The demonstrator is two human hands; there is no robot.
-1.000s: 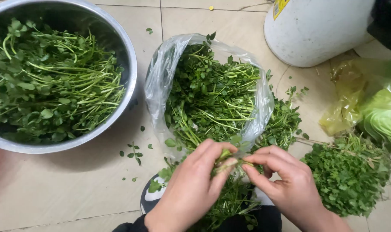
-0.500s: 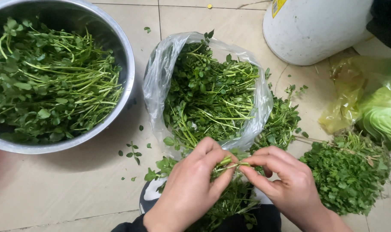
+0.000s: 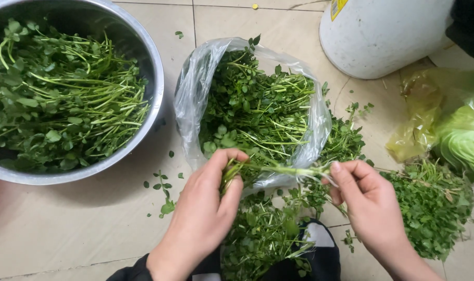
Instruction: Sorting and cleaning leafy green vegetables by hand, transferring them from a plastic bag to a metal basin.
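Both hands grasp one green stem (image 3: pixel 284 169): left hand (image 3: pixel 206 208) at its leafy end, right hand (image 3: pixel 364 200) at its root end. Steel bowl (image 3: pixel 156 93) roughly half full; plastic bag (image 3: pixel 192 99) holds plenty unsorted.

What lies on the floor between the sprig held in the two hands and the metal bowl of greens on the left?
Nothing solid. The left hand and right hand pinch the sprig at its two ends, in front of the plastic bag. Between it and the metal bowl lie bare tiles with only a few loose leaves; the bag sits beside that path.
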